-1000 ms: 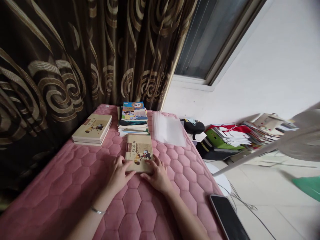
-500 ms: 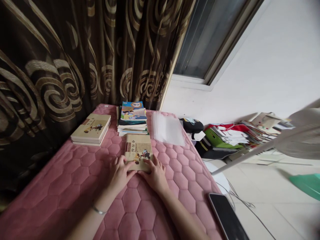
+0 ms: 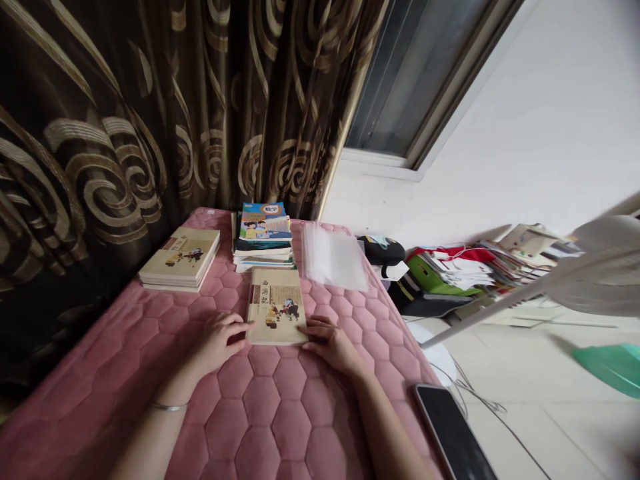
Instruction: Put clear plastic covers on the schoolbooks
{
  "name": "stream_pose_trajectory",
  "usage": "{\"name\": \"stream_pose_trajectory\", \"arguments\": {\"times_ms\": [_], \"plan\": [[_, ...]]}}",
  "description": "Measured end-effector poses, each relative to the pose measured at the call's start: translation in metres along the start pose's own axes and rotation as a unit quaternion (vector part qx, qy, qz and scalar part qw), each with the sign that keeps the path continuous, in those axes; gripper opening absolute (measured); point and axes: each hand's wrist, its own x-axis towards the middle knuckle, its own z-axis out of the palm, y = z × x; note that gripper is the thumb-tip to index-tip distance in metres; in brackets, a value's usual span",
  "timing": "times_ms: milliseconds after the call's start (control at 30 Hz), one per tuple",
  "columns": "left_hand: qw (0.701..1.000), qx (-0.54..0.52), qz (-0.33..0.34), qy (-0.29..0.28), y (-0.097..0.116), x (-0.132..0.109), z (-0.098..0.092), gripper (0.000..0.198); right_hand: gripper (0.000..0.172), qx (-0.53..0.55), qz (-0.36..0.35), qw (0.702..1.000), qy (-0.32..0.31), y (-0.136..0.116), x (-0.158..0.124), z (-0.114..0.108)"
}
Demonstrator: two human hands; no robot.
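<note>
A beige book (image 3: 276,317) with an illustrated cover and Chinese characters lies flat on the pink quilted surface (image 3: 270,413) in front of me. At its left edge is my left hand (image 3: 217,343), fingers stretched toward the book and the thumb apart, fingertips at the edge. Mirroring it on the right, my right hand (image 3: 333,343) has its fingers extended, with the tips touching the book's right lower edge. Both hands are open and not wrapped round the book. Just behind it is a mixed stack of books topped by a blue textbook (image 3: 265,221).
To the left sits a stack of similar beige books (image 3: 181,257). Clear plastic sleeves (image 3: 334,260) lie at the right back. A phone (image 3: 453,430) rests at the right edge. Beyond are a white fan (image 3: 595,267), piled papers (image 3: 457,270) and cables on the floor; a patterned curtain (image 3: 210,100) hangs behind.
My hands have moved apart, from over the book's near part out to its left and right edges, uncovering the cover. The book stays in nearly the same place.
</note>
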Motion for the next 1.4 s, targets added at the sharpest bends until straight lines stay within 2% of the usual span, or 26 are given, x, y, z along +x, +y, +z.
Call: {"name": "stream_pose_trajectory", "arguments": {"times_ms": [367, 567, 667, 767, 867, 967, 1133, 1233, 1400], "plan": [[0.999, -0.009, -0.003, -0.041, 0.005, 0.002, -0.012, 0.039, 0.037, 0.019, 0.004, 1.0, -0.023, 0.002, 0.0, -0.002], [0.999, -0.019, -0.006, -0.039, 0.001, -0.001, -0.009, 0.04, 0.036, -0.009, 0.004, 0.999, -0.033, -0.004, -0.002, -0.004], [1.0, -0.001, -0.014, -0.002, 0.011, -0.003, -0.001, 0.042, 0.049, -0.087, 0.034, 0.996, -0.005, -0.014, -0.003, 0.009], [0.995, 0.067, -0.065, 0.036, 0.033, -0.001, 0.014, 0.051, 0.065, -0.159, 0.069, 0.984, 0.038, -0.027, -0.002, 0.032], [0.981, 0.135, -0.125, 0.058, 0.054, 0.002, 0.029, 0.054, 0.058, -0.187, 0.103, 0.973, 0.087, -0.038, 0.003, 0.052], [0.974, 0.16, -0.149, 0.057, 0.063, 0.005, 0.036, 0.051, 0.054, -0.198, 0.121, 0.967, 0.107, -0.041, 0.007, 0.061], [0.982, 0.118, -0.144, 0.042, 0.05, 0.004, 0.029, 0.042, 0.051, -0.175, 0.088, 0.975, 0.105, -0.03, 0.007, 0.05], [0.993, 0.057, -0.099, 0.018, 0.031, 0.001, 0.019, 0.041, 0.044, -0.112, 0.045, 0.99, 0.072, -0.018, 0.004, 0.03], [0.999, -0.008, -0.039, -0.002, 0.007, -0.001, 0.006, 0.043, 0.042, 0.006, 0.043, 0.999, 0.021, -0.003, -0.001, 0.005]]}}
